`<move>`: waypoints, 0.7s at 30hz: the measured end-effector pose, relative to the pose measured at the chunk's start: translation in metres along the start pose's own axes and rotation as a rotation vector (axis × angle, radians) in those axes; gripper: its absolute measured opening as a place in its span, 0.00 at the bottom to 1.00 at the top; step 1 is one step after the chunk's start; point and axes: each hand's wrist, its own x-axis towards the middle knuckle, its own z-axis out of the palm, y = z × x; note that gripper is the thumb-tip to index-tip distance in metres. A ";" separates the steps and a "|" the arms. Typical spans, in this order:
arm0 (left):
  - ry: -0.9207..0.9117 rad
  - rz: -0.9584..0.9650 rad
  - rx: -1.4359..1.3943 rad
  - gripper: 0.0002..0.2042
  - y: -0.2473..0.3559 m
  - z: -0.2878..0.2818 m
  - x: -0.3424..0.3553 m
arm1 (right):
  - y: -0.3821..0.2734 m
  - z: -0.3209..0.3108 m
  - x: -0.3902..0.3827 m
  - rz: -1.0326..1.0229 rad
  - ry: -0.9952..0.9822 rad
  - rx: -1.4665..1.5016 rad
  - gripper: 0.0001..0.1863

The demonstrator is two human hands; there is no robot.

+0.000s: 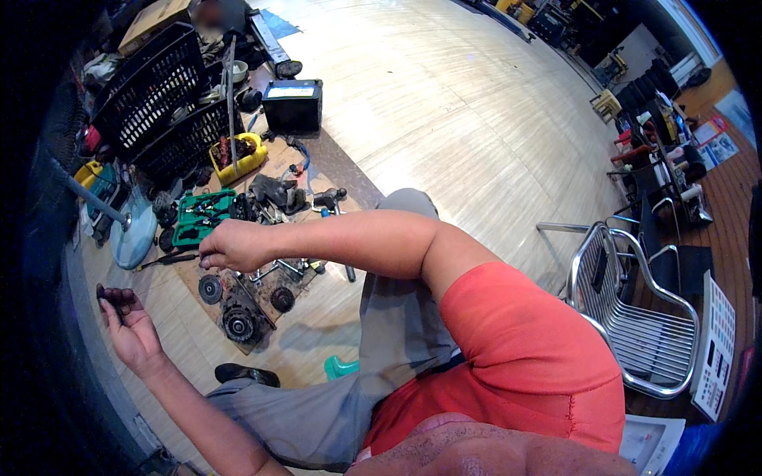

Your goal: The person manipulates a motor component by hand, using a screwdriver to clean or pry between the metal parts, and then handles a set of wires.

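My left hand [133, 333] is raised at the left, above the floor near the wall side. Its fingers curl in toward the thumb, and a small dark thing shows at the dark fingertips, too small to name. Over the near edge of the green tool case [205, 208], my right hand [236, 246] is closed, its fingers pressed together and partly hidden. A slim dark tool [171, 259] extends left from those fingertips; whether they grip it I cannot tell. Below that hand lie a round dark disc [210, 289] and a greasy toothed wheel [240, 323] on cardboard.
Beyond the case stand a yellow cut-open container [238, 156], black plastic crates [151, 91] and a black battery [294, 107]. A hammer [332, 198] and gloves [278, 193] lie nearby. A metal chair [643, 333] stands at the right, and a small green object [341, 367] by my leg.
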 end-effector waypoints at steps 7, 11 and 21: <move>0.051 0.024 0.025 0.10 -0.007 0.016 -0.004 | 0.007 -0.008 0.002 0.024 -0.130 -0.163 0.15; 0.037 0.031 0.018 0.14 -0.009 0.015 -0.004 | 0.013 -0.021 -0.001 0.014 -0.259 -0.256 0.14; 0.130 0.023 0.022 0.10 -0.003 -0.020 0.002 | 0.021 -0.030 0.011 0.158 -0.524 -0.643 0.11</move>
